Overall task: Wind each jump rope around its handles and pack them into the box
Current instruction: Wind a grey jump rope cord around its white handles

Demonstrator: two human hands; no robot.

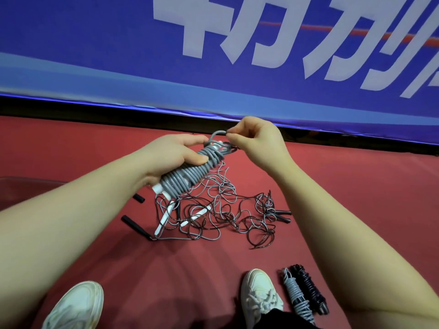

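My left hand (171,155) grips a grey jump rope (187,176) wound tightly around its white handles, whose ends stick out below the coils. My right hand (255,138) pinches the last grey loop (218,133) of that rope just above the bundle. Below them, on the red floor, lies a tangle of grey and dark ropes (221,214) with white handles (166,217) and black handles (137,225) among them. Two wound bundles, one grey (297,295) and one black (308,288), lie beside my right shoe. No box is in view.
My two white shoes (76,307) (259,298) stand on the red floor near the bottom. A blue banner with white lettering (213,55) runs across the back, with a dark gap under it. A faint clear edge (28,181) shows at the left.
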